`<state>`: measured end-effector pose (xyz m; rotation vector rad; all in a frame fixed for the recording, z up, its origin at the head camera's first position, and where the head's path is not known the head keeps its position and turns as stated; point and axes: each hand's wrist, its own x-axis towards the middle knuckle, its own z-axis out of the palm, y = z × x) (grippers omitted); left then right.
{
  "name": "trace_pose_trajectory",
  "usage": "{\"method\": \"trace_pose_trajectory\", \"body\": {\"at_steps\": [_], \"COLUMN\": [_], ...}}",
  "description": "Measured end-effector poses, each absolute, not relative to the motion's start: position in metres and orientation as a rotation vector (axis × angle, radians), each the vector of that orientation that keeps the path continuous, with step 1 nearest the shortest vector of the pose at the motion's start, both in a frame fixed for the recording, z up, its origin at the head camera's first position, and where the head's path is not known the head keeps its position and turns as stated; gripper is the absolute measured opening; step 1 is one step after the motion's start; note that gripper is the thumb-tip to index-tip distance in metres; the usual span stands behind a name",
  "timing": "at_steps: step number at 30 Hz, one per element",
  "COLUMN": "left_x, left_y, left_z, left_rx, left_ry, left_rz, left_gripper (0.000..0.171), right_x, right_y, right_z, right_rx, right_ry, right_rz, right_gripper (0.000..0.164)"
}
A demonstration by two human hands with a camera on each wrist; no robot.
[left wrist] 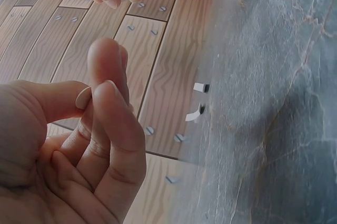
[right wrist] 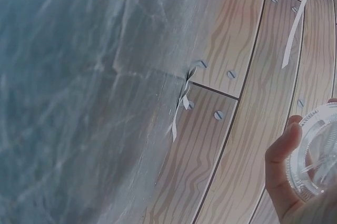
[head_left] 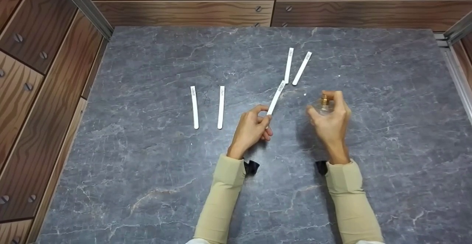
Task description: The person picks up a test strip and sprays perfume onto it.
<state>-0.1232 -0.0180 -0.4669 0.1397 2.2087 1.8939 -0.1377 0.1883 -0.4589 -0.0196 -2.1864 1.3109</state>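
My left hand [head_left: 252, 128] pinches the lower end of a white paper test strip [head_left: 276, 98], which slants up and to the right with its printed end away from me. To its right, my right hand [head_left: 333, 120] grips a small clear glass perfume bottle [head_left: 324, 107] with a gold spray neck [head_left: 324, 99]; the index finger lies over its top. Strip and bottle are apart. The right wrist view shows the ribbed round base of the bottle [right wrist: 310, 150] and the held strip [right wrist: 296, 27]. In the left wrist view, only the rounded tip of the strip [left wrist: 83, 98] shows between thumb and fingers.
Two more strips lie left of my left hand, an outer strip [head_left: 194, 107] and an inner strip [head_left: 221, 107]. Beyond my hands lie another pair, one strip [head_left: 289, 65] beside a tilted strip [head_left: 302, 68]. Wood-patterned panels [head_left: 206, 11] border the grey marbled table [head_left: 147, 163].
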Motion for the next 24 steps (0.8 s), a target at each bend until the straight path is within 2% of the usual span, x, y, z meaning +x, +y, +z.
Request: {"method": "trace_pose_trajectory", "body": {"at_steps": [24], "left_x": [-0.1239], "left_y": [-0.0184], "left_z": [-0.4676], "left_rx": [0.154], "left_ry": [2.214], "left_rz": [1.890], "left_gripper": [0.028], "right_x": [-0.1374], "right_y": [0.1872], "right_z": [-0.4629], "right_rx": [0.071], "right_ry": [-2.154], "right_rz": [1.267], "right_gripper": [0.038]}}
